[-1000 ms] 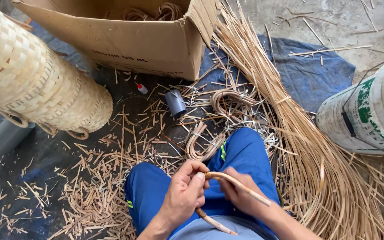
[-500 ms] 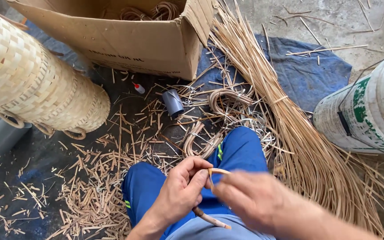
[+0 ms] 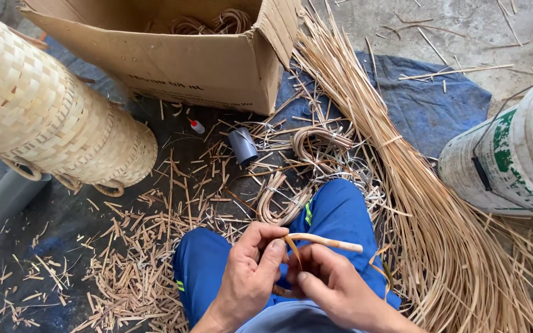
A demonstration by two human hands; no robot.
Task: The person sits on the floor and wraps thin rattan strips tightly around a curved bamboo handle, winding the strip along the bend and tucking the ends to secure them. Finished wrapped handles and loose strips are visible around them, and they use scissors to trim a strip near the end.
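Observation:
My left hand (image 3: pixel 254 268) pinches the bent end of a curved rattan handle piece (image 3: pixel 325 242) over my lap, thumb and fingers closed on it. My right hand (image 3: pixel 328 287) grips the same piece lower down, with a thin rattan strip (image 3: pixel 293 251) running between the fingers. Both hands sit above my blue trousers (image 3: pixel 334 213). The lower end of the piece is hidden behind my hands.
A long bundle of rattan strips (image 3: pixel 402 179) fans along the right. More curved handle loops (image 3: pixel 316 145) and offcuts (image 3: pixel 137 265) litter the dark mat. A cardboard box (image 3: pixel 186 55) stands ahead, stacked woven baskets (image 3: pixel 50 117) left, a white bucket (image 3: pixel 507 154) right, a grey tube (image 3: pixel 242 145) and small bottle (image 3: pixel 197 126) nearby.
My right hand slid from the far end of the curved piece back toward my left hand and now holds it close beside it. The piece stays over my lap.

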